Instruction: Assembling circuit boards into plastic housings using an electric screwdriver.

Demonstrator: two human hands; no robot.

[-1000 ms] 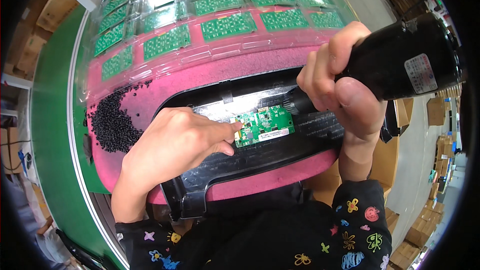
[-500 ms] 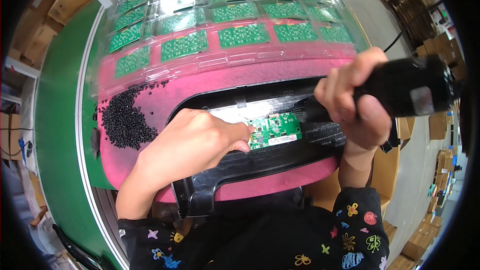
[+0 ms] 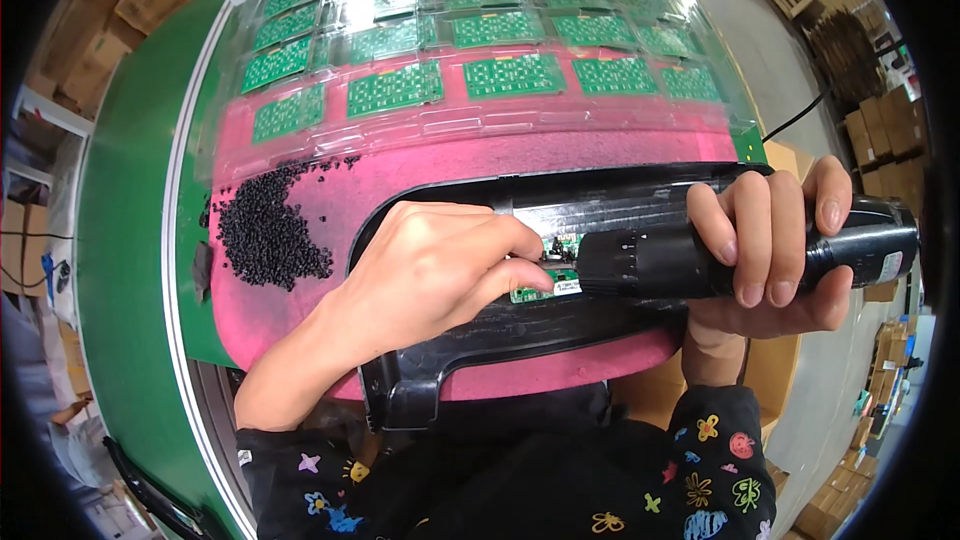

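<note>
My right hand (image 3: 775, 240) is wrapped around a black electric screwdriver (image 3: 640, 265), held almost level with its nose pointing left. At the bit (image 3: 560, 265), the thumb and forefinger of my left hand (image 3: 440, 265) are pinched together. Small dark pieces (image 3: 560, 248), which look like screws, cluster around the bit; what my left fingers hold is too small to make out. Beneath them lies a green circuit board (image 3: 525, 294), partly hidden by my hand and the tool. It sits inside a long black plastic housing (image 3: 620, 312) resting on a pink mat (image 3: 560, 375).
A heap of small black screws (image 3: 265, 230) lies on the mat at the left, with a dark lump (image 3: 201, 272) beside it. Clear plastic trays (image 3: 440, 130) holding several green boards cover the far side. Cardboard boxes (image 3: 870, 140) stand at the right.
The screwdriver has come down and swung level, its nose now over the circuit board. My left fingers have moved right, from the board's left end to the bit.
</note>
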